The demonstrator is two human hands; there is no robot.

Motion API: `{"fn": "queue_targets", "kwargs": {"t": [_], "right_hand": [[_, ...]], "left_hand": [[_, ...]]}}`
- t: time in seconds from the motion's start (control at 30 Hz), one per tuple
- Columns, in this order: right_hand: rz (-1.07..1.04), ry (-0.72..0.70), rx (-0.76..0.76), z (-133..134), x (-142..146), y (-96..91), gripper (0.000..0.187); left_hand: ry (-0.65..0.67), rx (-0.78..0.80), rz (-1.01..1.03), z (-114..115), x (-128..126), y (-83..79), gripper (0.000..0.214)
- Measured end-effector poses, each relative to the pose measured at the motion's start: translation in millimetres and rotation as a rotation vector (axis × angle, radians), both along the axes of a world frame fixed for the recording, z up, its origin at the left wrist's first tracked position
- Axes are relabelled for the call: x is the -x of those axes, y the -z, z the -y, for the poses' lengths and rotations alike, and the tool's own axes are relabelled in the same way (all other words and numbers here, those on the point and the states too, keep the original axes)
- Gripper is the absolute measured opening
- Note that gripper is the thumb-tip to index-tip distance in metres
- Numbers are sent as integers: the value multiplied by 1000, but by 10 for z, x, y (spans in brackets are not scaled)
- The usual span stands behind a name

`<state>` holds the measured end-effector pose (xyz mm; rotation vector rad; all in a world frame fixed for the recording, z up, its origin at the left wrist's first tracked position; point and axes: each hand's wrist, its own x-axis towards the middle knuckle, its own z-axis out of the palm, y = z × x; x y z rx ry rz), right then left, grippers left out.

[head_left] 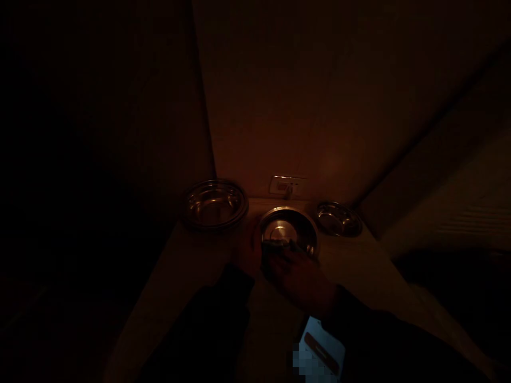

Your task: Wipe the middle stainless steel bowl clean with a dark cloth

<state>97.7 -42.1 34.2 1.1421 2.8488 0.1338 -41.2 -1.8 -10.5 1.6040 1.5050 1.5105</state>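
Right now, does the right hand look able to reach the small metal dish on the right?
Probably yes: once off the middle bowl, the right hand seems to have a free way to the small metal dish.

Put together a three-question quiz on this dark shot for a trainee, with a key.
1. What is set in the wall behind the middle bowl?
2. True or false: the right hand is held well away from the middle bowl.
3. Which shows beside the right sleeve: (a) a teapot, (b) a lit screen, (c) a pair of scissors?

Key:
1. A socket plate.
2. False; it is at the bowl's near side.
3. b.
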Motion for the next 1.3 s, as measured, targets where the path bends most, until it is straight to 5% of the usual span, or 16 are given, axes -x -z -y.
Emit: {"fn": "queue_targets", "kwargs": {"t": [0.5, 0.67, 1.07, 1.3], "right_hand": [[-183, 158, 28, -158, 127, 95, 36], [-269, 108, 8, -157, 118, 129, 37], [-27, 15, -20, -52, -274, 24, 32], [-9, 49, -57, -45, -170, 30, 30]], "left_hand": [[-47, 149, 100, -6, -31, 34, 37], [-78, 137, 97, -18, -47, 94, 37], [-57, 31, -28, -16, -37, 68, 38], [-92, 63, 21, -76, -38, 80, 38]]}}
